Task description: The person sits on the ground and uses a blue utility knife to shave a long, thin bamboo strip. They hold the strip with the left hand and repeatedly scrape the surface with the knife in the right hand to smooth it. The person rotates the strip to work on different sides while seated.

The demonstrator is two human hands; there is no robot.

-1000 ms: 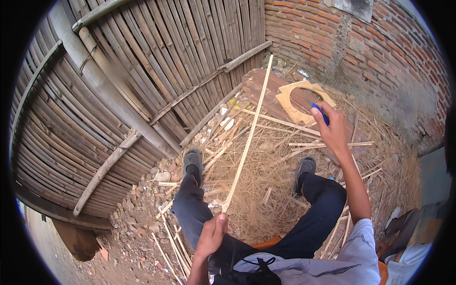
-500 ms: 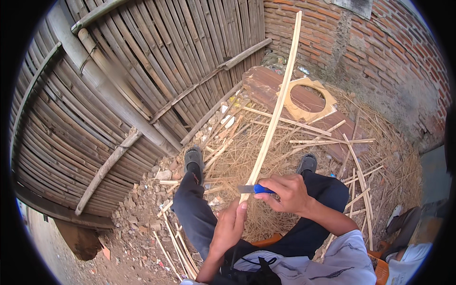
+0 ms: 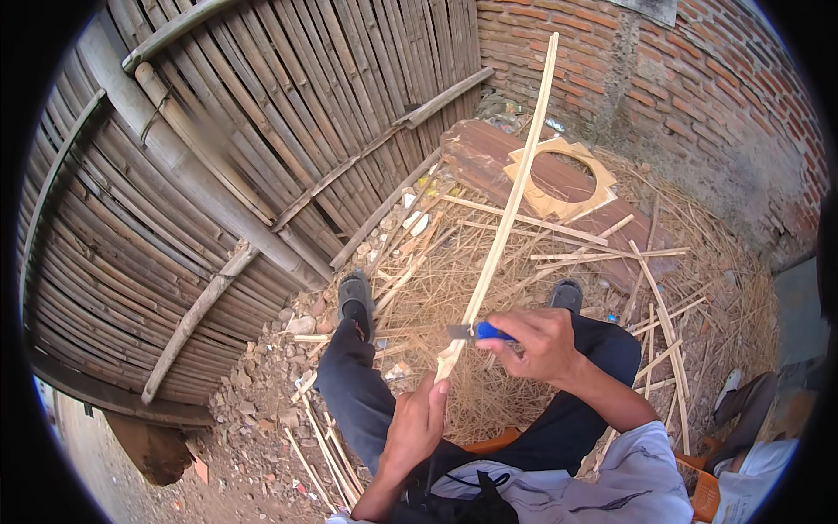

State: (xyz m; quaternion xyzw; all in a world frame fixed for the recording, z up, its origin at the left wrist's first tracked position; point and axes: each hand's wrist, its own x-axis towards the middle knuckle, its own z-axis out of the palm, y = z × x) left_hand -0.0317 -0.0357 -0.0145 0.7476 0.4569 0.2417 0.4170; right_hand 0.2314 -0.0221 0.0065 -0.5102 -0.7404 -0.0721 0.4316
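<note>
A long, pale bamboo strip [image 3: 506, 218] slants up and away from my lap, its far end in front of the brick wall. My left hand [image 3: 415, 421] is closed around its near end, where a notched, carved part [image 3: 448, 360] shows just above the thumb. In my right hand [image 3: 539, 343] is a knife with a blue handle [image 3: 494, 332], the fingers wrapped around it. Its short grey blade [image 3: 459, 332] lies across the strip a little above the carved part.
Loose pale strips [image 3: 659, 314] lie on shavings at the right, more [image 3: 327, 454] at lower left. A brown board [image 3: 476, 148] holds a pale frame with a round hole [image 3: 531, 188]. A bamboo fence [image 3: 349, 96] and brick wall [image 3: 698, 113] meet behind. Another person's leg [image 3: 742, 428] shows at right.
The knife and my right hand have moved up and slightly right along the strip. My left hand and the strip's near end have dropped a little, and the carved part now shows.
</note>
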